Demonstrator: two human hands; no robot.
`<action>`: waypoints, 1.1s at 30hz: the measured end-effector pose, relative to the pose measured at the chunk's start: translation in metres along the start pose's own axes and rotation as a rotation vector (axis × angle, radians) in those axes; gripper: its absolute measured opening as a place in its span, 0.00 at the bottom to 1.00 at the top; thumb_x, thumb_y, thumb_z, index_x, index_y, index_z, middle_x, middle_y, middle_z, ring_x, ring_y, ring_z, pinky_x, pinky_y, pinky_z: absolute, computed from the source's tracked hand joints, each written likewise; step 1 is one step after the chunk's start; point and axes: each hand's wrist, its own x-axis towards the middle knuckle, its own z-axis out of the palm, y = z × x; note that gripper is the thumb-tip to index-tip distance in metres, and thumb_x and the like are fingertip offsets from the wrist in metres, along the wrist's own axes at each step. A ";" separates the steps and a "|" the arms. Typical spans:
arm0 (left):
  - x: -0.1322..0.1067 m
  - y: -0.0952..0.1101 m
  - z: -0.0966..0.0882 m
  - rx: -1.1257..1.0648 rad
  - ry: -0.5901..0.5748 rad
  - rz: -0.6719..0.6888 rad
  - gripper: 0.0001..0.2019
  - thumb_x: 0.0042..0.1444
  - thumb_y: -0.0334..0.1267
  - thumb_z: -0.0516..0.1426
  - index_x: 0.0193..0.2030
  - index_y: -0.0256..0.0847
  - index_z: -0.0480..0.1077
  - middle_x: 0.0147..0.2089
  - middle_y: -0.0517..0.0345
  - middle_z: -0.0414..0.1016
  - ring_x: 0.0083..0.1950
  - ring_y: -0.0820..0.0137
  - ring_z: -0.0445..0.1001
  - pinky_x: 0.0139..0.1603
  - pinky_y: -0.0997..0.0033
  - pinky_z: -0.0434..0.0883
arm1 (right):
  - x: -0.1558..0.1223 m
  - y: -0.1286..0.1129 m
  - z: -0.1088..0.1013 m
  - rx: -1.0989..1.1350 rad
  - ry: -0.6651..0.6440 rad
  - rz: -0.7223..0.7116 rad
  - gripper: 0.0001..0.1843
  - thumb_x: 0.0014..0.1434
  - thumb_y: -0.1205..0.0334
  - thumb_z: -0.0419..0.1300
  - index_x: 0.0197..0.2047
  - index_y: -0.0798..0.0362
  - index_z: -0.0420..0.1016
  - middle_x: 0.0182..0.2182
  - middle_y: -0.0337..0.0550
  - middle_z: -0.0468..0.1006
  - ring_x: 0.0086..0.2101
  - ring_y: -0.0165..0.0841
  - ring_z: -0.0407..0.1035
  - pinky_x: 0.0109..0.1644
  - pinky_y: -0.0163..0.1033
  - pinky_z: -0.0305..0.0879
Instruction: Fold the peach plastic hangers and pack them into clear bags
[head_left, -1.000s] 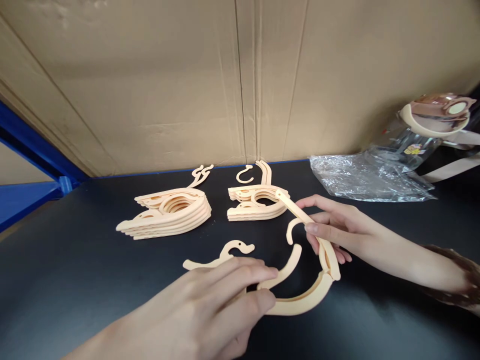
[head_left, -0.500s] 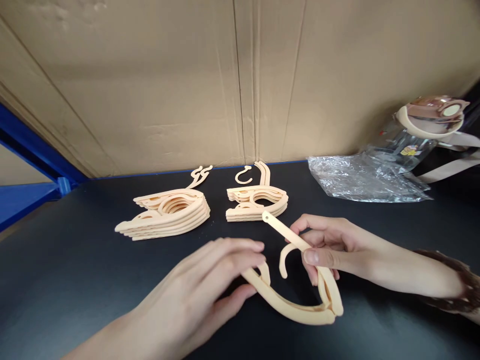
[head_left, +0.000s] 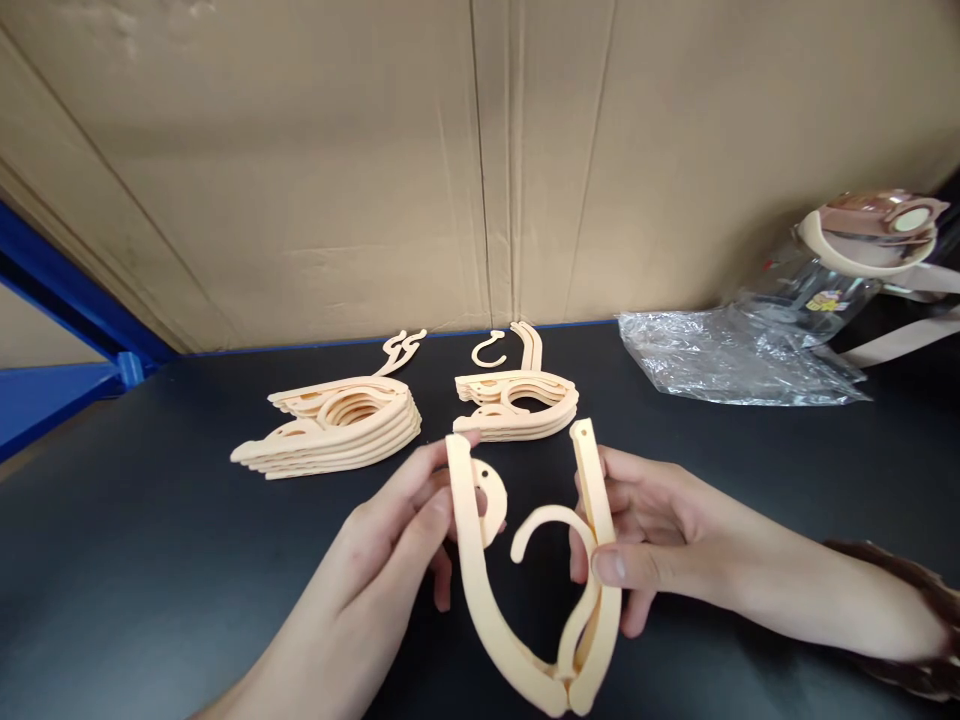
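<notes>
Hanger (head_left: 482,604), bent into a V, is being held in front of two hanger stacks (head_left: 379,441), with fingers of the left hand (head_left: 390,560) clamping one side and those of the right hand (head_left: 664,530) pinching the other.

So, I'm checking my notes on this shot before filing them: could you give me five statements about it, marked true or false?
1. The left hand and right hand hold the same hanger. True.
2. The hanger's two sides are pressed flat together. False: they spread apart, meeting at the bottom.
3. The left stack and right stack lie beyond the hanger. True.
4. The plastic bag lies right of both stacks. True.
5. The bottle has a blue lid. False: its lid is brown.
</notes>
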 end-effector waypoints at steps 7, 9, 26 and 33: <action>-0.002 -0.001 0.001 0.204 -0.023 0.195 0.15 0.67 0.43 0.54 0.59 0.52 0.63 0.42 0.63 0.79 0.34 0.71 0.77 0.31 0.76 0.75 | 0.001 0.002 0.001 0.055 0.034 0.036 0.15 0.57 0.63 0.70 0.42 0.53 0.67 0.38 0.37 0.77 0.37 0.28 0.76 0.34 0.30 0.77; -0.001 -0.005 0.000 0.337 -0.052 0.256 0.20 0.62 0.42 0.60 0.60 0.55 0.63 0.38 0.66 0.78 0.30 0.73 0.75 0.26 0.80 0.72 | 0.001 0.007 0.001 0.079 -0.001 0.037 0.16 0.56 0.64 0.70 0.40 0.54 0.66 0.38 0.37 0.77 0.37 0.27 0.76 0.35 0.30 0.76; 0.014 -0.005 -0.031 1.097 -0.003 0.592 0.18 0.72 0.40 0.46 0.66 0.45 0.61 0.48 0.56 0.72 0.47 0.65 0.76 0.38 0.71 0.73 | -0.007 -0.005 -0.004 -0.974 0.026 -0.306 0.17 0.69 0.52 0.57 0.57 0.49 0.70 0.56 0.42 0.75 0.55 0.32 0.67 0.61 0.38 0.62; 0.011 -0.010 -0.029 1.169 -0.034 0.613 0.19 0.73 0.37 0.43 0.67 0.40 0.60 0.50 0.51 0.70 0.49 0.62 0.75 0.44 0.64 0.76 | 0.002 0.003 0.002 -1.324 -0.108 -0.435 0.14 0.71 0.51 0.53 0.49 0.53 0.70 0.66 0.48 0.66 0.66 0.37 0.56 0.72 0.47 0.44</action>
